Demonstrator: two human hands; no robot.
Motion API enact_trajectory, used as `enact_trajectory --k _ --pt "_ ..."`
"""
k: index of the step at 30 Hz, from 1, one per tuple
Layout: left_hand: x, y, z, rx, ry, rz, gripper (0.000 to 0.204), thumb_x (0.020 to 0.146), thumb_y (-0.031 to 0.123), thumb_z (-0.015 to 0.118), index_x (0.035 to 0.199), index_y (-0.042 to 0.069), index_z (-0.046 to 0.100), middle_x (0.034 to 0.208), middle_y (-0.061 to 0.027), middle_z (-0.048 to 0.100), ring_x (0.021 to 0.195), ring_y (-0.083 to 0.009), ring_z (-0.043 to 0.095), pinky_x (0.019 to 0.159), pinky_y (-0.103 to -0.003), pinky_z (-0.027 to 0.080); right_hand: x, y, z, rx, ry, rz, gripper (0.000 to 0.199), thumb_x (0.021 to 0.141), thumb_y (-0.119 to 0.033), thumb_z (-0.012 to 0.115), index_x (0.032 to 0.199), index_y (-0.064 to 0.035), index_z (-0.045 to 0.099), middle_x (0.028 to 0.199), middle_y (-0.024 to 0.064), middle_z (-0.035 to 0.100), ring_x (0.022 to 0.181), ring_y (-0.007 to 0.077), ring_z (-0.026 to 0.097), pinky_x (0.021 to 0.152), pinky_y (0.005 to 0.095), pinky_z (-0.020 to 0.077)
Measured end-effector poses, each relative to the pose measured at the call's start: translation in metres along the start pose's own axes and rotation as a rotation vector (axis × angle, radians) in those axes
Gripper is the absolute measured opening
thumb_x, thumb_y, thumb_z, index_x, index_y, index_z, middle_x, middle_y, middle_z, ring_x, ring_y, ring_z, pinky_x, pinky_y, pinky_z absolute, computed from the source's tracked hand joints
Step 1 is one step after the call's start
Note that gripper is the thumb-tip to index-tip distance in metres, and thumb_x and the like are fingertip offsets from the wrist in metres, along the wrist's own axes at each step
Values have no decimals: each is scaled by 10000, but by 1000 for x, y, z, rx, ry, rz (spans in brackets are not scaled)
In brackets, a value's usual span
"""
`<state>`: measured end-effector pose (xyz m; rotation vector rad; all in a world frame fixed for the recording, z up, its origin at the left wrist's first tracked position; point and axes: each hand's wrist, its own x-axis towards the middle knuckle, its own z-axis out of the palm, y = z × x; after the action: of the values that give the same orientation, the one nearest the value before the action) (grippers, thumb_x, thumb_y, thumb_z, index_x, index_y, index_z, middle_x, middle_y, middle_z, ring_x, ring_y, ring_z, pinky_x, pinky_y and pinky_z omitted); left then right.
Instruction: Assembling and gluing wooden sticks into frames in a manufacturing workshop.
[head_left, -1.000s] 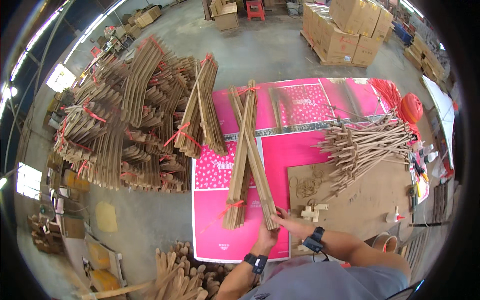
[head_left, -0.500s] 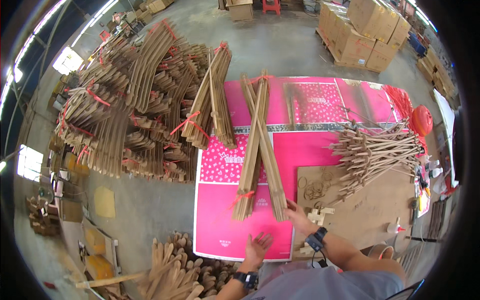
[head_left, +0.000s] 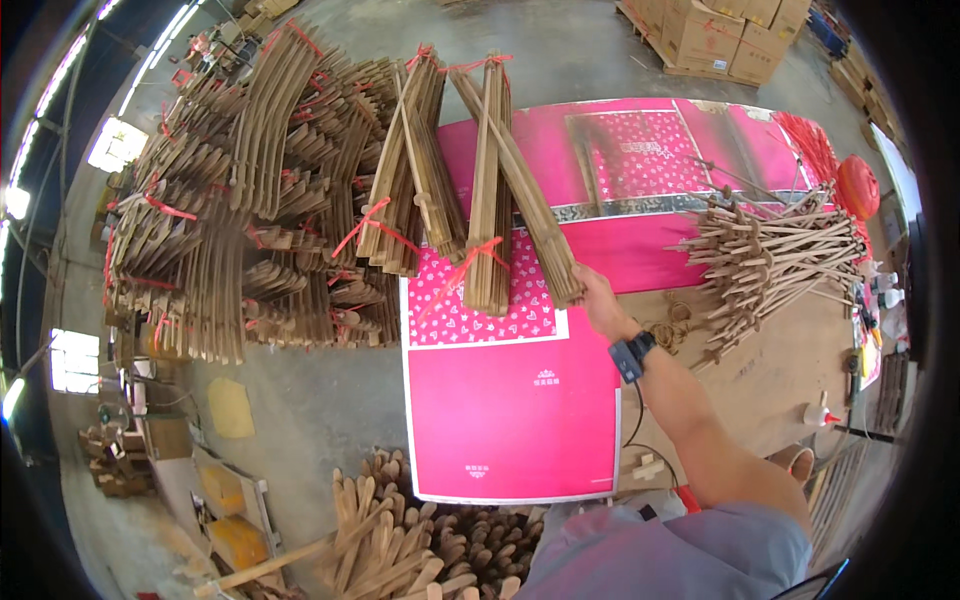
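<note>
Two bundles of long wooden strips lie crossed near their far ends on the pink printed sheet (head_left: 510,420). The left bundle (head_left: 487,240) has red ties at its far end and near its close end. The right bundle (head_left: 540,225) slants toward me. My right hand (head_left: 597,303) is closed on the near end of that slanting bundle, its fingers along the right side; part of the grip is hidden. My left hand is out of view.
More tied wooden strips (head_left: 270,130) are piled at the left. Thin sticks (head_left: 760,260) lie heaped on brown board (head_left: 740,370) at right, near a glue bottle (head_left: 820,412). Round-ended wooden pieces (head_left: 380,530) stand below the table's edge. Cartons (head_left: 700,40) are stacked behind.
The crossed bundles have moved away from me across the pink sheet, and their near ends have spread farther apart. My right hand has moved forward with the slanting one. My left hand has left the view.
</note>
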<state>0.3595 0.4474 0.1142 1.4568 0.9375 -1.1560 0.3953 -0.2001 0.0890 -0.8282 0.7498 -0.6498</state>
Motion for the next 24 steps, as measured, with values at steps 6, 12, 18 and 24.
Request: enact_trajectory --k 6,12,18,24 --pt "1 6 0 48 19 17 340 1028 366 530 1219 118 661 1054 -101 692 913 -262 632 791 -443 511 44 -21 28 54 65 -17 566 1044 -486 457 1245 19 616 955 109 682 790 179 653 708 328 537" --pt "5 14 1 93 13 18 338 1035 374 528 1190 104 659 1031 -94 686 889 -244 619 780 -426 506 88 -21 25 41 56 -44 525 1030 -498 468 1115 -10 642 790 78 649 590 159 583 528 311 485" --pt "11 25 8 145 -3 35 342 1042 382 525 1162 90 657 1009 -86 681 864 -226 607 769 -409 500 99 -23 23 25 35 -34 560 1006 -546 502 1111 -17 652 817 95 659 612 172 598 561 308 508" --pt "19 36 13 225 -35 66 351 1049 390 523 1133 76 656 986 -79 676 840 -209 594 759 -393 495 91 -41 24 -7 56 45 551 1037 -554 460 1125 -46 656 823 66 656 644 164 594 600 299 510"
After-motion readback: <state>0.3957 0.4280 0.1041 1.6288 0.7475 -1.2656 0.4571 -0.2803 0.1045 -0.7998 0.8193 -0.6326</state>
